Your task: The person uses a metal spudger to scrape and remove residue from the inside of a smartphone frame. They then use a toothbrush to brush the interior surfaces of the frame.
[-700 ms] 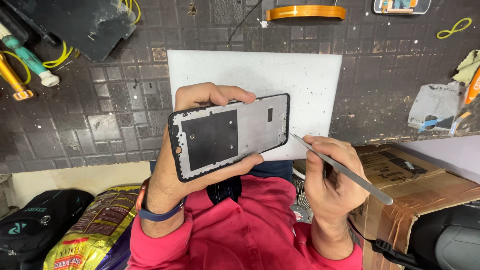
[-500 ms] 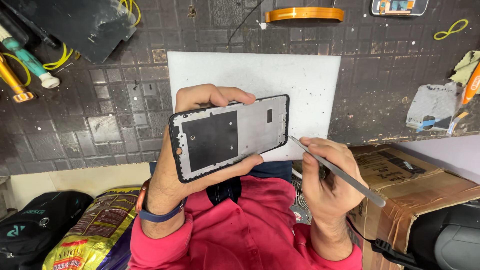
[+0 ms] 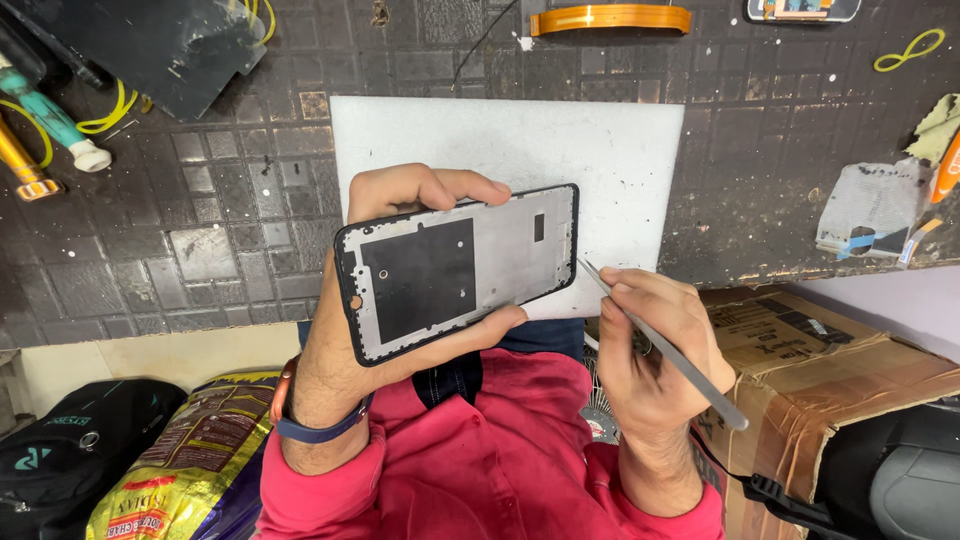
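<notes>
One head view. Left hand (image 3: 400, 300) clasped round phone frame (image 3: 457, 270), raised over white mat (image 3: 620, 170). Right hand (image 3: 655, 350) at 3 o'clock, pinching metal tweezers (image 3: 665, 345), tip just beside frame's edge. Best kept steady, tip angled shallow, pressure light.

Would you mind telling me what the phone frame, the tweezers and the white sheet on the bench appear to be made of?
Phone frame in the left hand: dull grey plate that looks like metal, with a glossy black rim, probably plastic, and a matte black patch, possibly a film.
Tweezers in the right hand: brushed grey metal, likely steel, by their even sheen.
White sheet: matte and scuffed, plastic or foam board; I cannot tell which.
</notes>
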